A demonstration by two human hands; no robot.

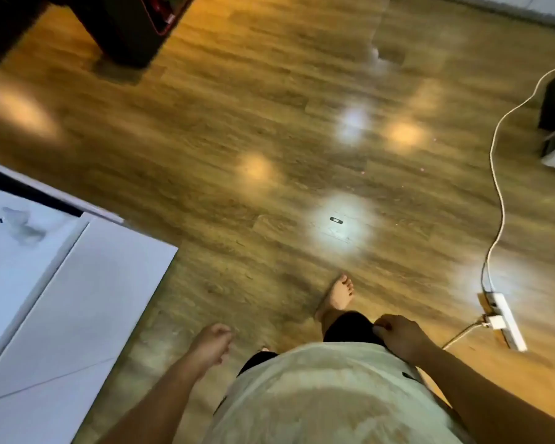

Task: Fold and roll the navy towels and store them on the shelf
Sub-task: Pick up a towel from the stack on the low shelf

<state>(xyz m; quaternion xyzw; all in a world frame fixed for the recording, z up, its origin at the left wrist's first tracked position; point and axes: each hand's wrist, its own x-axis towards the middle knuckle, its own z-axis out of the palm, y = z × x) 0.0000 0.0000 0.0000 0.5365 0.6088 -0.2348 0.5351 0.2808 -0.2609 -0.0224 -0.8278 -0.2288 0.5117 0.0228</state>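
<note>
Navy towels and shelf are both out of the head view as a barefoot person strides over the wood floor, left of the power strip. Left hand and right hand hang loosely curled, empty. Likely fetching: next, find a towel and grip it.

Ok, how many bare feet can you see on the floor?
1. One bare foot is on the wood floor, just ahead of the right hand. The other is probably hidden under the pale shirt.
</note>
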